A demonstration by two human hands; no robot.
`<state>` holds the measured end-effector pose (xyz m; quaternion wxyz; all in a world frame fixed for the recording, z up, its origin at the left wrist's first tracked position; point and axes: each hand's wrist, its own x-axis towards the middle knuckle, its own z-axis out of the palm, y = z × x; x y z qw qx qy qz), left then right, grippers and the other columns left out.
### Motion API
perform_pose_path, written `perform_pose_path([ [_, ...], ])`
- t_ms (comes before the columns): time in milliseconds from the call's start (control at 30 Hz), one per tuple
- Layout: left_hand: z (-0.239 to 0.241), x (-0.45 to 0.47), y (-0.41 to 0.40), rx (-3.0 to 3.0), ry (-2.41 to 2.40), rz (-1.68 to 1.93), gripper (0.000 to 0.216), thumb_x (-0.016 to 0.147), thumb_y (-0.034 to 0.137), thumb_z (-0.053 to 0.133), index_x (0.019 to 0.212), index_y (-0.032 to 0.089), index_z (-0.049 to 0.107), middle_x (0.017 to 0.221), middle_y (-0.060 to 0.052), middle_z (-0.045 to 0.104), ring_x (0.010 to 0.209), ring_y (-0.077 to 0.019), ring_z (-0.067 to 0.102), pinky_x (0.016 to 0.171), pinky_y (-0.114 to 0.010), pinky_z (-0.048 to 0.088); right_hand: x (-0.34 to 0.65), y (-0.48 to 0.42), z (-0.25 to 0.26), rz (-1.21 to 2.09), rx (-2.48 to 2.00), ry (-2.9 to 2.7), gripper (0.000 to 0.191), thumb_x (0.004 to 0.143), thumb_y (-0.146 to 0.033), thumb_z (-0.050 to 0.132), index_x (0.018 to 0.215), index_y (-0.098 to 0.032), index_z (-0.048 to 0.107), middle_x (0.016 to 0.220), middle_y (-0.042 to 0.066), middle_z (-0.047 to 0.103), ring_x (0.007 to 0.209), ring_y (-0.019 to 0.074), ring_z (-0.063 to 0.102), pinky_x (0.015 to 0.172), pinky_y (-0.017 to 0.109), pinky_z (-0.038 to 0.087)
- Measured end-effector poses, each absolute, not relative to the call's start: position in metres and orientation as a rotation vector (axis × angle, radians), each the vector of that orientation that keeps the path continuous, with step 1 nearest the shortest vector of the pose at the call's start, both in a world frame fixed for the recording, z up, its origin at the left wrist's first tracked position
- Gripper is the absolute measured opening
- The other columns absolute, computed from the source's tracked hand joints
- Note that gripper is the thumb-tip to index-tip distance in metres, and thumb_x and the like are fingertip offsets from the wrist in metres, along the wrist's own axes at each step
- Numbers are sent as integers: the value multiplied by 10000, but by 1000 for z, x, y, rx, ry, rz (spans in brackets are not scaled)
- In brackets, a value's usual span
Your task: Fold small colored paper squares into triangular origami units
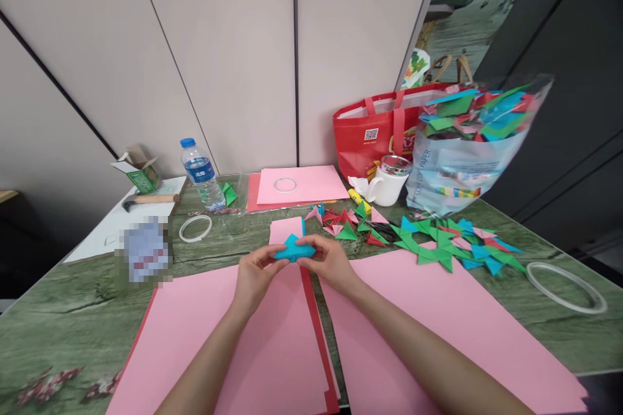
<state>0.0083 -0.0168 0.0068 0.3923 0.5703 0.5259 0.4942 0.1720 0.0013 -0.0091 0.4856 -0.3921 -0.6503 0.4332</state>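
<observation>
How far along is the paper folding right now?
Done: many folded pieces lie in a pile, and more sit in the bag. In hand: a blue piece, pinched between left hand and right hand. Left: large pink sheets lie flat and unfolded; how many more are needed cannot be told.

A blurred patch (pixel 146 251) hid something on the table (pixel 58 311). The left hand (pixel 256 275) and right hand (pixel 331 262) covered the ends of the blue paper (pixel 293 249). The bottom edge cut off the pink sheets (pixel 438 318).
</observation>
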Motion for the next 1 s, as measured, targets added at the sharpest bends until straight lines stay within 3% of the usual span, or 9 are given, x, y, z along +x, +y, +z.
perform_pose_path([
  [200,0,8,-17,1652,1375,1322,158,651,254,646,792,194,685,795,-42,684,738,-187,618,696,-304,495,174,-1,-5,828,-953,-1698,196,686,-179,609,881,-197,630,807,36,600,737,158,559,643,284,468],
  [367,3,12,-19,1656,1313,1311,119,667,258,628,740,175,671,909,-70,658,863,-210,604,736,-312,497,174,-1,-4,781,-938,-1695,93,708,-213,589,786,-197,637,892,61,542,787,161,536,610,269,477],
  [467,8,15,-21,1399,1272,1205,172,664,274,634,778,147,647,740,-51,686,684,-201,649,679,-334,525,173,1,-7,877,-1002,-1653,138,708,-239,583,838,-192,594,745,20,568,663,134,537,577,256,459],
  [600,12,16,-22,1220,1192,1166,228,653,290,649,801,118,634,734,-60,698,662,-217,659,655,-347,538,174,7,-11,1061,-1069,-1533,237,671,-284,618,873,-176,560,577,-34,515,506,100,471,485,223,405],
  [1000,8,16,-22,1208,1171,826,243,635,313,665,766,110,636,670,-66,698,628,-211,662,586,-287,530,171,5,-10,1352,-940,-1463,275,593,-301,679,805,-148,591,614,-20,566,539,94,511,515,219,408],
])
